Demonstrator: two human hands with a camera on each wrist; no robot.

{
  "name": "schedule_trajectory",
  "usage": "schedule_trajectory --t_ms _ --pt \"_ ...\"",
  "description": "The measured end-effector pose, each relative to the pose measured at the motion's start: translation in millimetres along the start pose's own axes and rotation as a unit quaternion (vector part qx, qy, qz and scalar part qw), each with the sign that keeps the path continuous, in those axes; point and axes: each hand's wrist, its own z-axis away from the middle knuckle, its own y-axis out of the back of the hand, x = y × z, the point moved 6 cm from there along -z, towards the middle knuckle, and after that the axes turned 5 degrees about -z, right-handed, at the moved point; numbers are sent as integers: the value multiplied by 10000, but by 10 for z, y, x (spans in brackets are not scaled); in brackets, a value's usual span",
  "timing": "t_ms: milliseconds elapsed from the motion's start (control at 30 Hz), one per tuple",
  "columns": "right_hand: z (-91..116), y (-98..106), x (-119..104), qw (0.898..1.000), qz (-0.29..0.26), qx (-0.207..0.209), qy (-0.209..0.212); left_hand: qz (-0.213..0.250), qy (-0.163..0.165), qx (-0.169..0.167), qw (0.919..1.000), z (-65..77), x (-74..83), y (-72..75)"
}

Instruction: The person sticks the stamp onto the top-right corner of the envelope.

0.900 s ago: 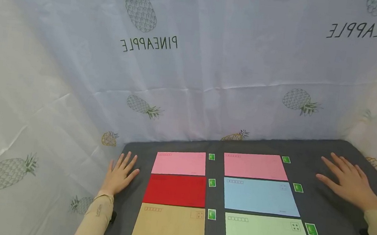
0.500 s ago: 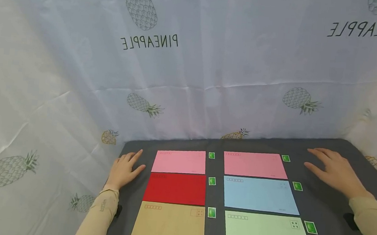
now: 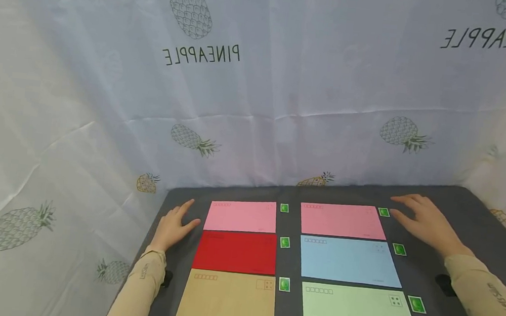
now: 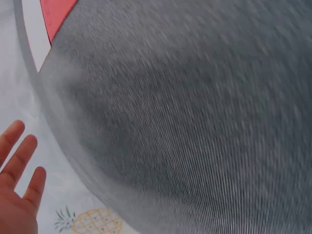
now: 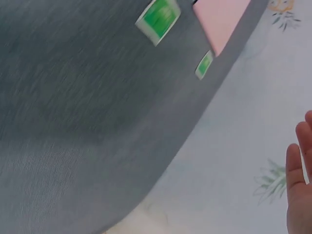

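Extends the left hand (image 3: 172, 227), relaxed and empty, near the left pink envelope (image 3: 241, 216). Extends the right hand (image 3: 430, 227), equally relaxed, beside the upper-right green stamp (image 3: 383, 212).

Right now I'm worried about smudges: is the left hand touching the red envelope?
Apart. The head view shows a strip of dark tabletop between the left hand and the red envelope.

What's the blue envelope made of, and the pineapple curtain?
The blue envelope looks like matte paper: it lies flat, with straight edges and printed boxes. The pineapple curtain is probably dull cloth with soft creases, but could be plastic.
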Motion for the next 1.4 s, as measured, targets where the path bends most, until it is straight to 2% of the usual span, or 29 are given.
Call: schedule_trajectory --t_ms 167,333,567,800,1033,1300,1400 --pt "-86 -145 -97 9980 -581 -137 -187 724 266 -336 9965 -29 -2 -83" --pt "-191 -278 -221 9939 -1065 -181 -219 1023 427 -575 9922 -62 22 -168" --pt "-314 -464 -352 9893 -1389 -277 -361 1369 551 -804 9858 -99 39 -276" --pt "-422 -656 -441 9777 -1970 -308 -652 1394 707 -1037 9822 -126 85 -359" --pt "-489 -867 -456 9520 -2809 -486 -1116 1306 818 -1228 9804 -137 121 -434" --pt "-588 -1057 -597 9427 -3069 -855 -991 1104 845 -1187 9831 -175 111 -467" --pt "-622 -1115 -672 9382 -3146 -1018 -1022 971 985 -1252 9824 -170 88 -483"
